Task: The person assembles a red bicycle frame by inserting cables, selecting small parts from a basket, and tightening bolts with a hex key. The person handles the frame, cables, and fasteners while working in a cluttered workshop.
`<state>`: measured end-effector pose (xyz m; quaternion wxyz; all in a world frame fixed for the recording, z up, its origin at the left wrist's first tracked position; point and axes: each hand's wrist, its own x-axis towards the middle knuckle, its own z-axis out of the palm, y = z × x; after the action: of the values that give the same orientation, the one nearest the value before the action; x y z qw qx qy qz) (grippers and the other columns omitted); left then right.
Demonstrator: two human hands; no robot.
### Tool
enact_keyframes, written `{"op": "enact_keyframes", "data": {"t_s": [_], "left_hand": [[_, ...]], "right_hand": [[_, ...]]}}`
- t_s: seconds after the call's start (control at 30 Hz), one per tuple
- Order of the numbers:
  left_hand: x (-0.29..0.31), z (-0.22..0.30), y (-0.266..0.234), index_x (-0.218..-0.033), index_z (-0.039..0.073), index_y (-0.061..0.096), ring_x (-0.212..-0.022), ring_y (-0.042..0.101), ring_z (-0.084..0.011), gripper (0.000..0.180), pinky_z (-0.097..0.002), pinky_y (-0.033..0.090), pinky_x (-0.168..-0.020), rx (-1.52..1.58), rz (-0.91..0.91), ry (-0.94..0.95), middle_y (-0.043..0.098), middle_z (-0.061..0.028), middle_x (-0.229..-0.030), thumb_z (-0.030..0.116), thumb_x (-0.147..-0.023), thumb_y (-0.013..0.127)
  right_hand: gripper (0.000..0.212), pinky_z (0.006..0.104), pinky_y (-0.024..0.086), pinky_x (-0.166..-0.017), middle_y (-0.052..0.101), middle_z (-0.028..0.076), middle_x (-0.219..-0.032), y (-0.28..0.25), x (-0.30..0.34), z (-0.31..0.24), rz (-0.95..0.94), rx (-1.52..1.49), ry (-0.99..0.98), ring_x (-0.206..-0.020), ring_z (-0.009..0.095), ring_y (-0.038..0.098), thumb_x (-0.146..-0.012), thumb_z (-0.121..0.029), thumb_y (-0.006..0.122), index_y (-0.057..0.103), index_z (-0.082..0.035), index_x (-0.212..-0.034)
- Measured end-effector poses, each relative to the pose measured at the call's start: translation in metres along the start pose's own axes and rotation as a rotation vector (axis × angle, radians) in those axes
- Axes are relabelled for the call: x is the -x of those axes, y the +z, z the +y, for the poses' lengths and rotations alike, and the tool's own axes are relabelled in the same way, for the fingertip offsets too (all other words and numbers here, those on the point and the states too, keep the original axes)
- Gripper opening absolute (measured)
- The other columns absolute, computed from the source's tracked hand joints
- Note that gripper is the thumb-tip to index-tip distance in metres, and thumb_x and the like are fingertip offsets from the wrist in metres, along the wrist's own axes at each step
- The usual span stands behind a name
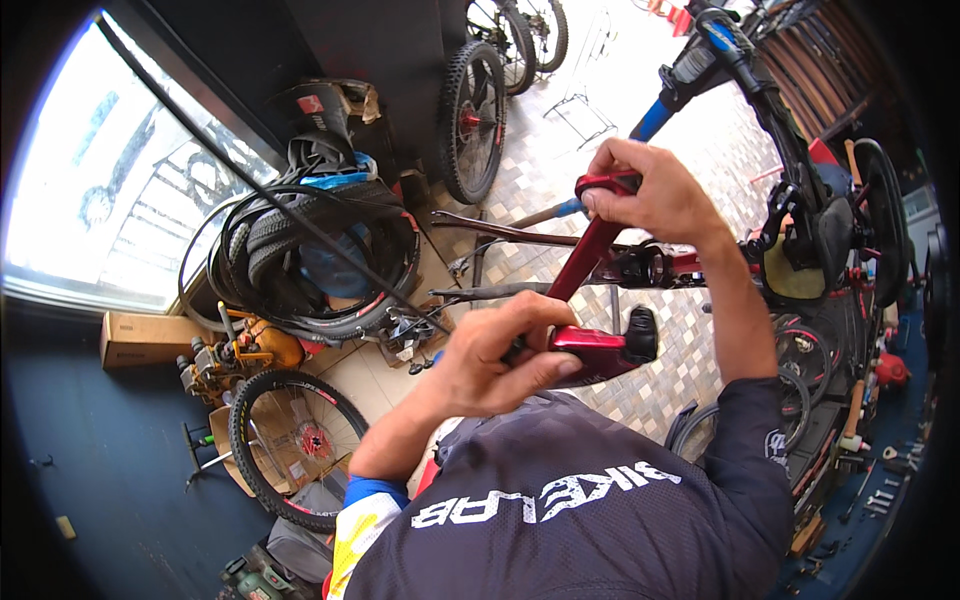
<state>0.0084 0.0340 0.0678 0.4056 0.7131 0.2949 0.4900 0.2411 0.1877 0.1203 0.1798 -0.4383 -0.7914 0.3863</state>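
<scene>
A glossy red bicycle frame (585,258) is held up in front of my torso, near the middle of the view. My left hand (500,355) is closed on its near part, thumb along a red section that ends in a black piece (641,335). My right hand (655,190) grips the frame's upper end, fingers and thumb around a red part with a dark opening. Two slender dark tubes (510,233) stretch left from the frame's middle. My left fingers partly hide the near tube, and how the red parts join is not clear.
Black tyres (300,255) are heaped at left, above a cardboard box (150,339). A loose wheel (300,450) leans at lower left; another wheel (473,122) stands at the back. A black and blue repair stand (690,75) rises at right. Tools (880,490) hang lower right.
</scene>
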Motion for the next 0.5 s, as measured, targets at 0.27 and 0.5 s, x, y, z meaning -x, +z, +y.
{"op": "enact_keyframes", "data": {"t_s": [0.27, 0.5], "left_hand": [[0.016, -0.048, -0.049, -0.118, 0.008, 0.069, -0.071, 0.069, -0.0272, 0.036, -0.0372, 0.054, -0.064, -0.364, -0.244, -0.142, 0.068, -0.0093, -0.087, 0.005, -0.082, 0.077], [0.031, -0.098, -0.077, -0.116, 0.009, 0.070, -0.073, 0.071, -0.0313, 0.038, -0.0387, 0.058, -0.067, -0.485, -0.187, -0.134, 0.071, -0.0112, -0.096, 0.000, -0.079, 0.073]], "right_hand": [[0.022, 0.0504, 0.050, -0.081, 0.067, 0.022, -0.081, 0.024, -0.061, -0.042, -0.120, 0.709, -0.095, -0.084, 0.044, 0.066, -0.083, -0.019, 0.065, 0.060, 0.000, -0.094], [0.012, 0.0451, 0.058, -0.072, 0.074, 0.019, -0.086, 0.075, -0.120, -0.049, -0.139, 1.031, -0.215, -0.084, 0.035, 0.074, -0.080, -0.007, 0.066, 0.074, -0.001, -0.086]]}}
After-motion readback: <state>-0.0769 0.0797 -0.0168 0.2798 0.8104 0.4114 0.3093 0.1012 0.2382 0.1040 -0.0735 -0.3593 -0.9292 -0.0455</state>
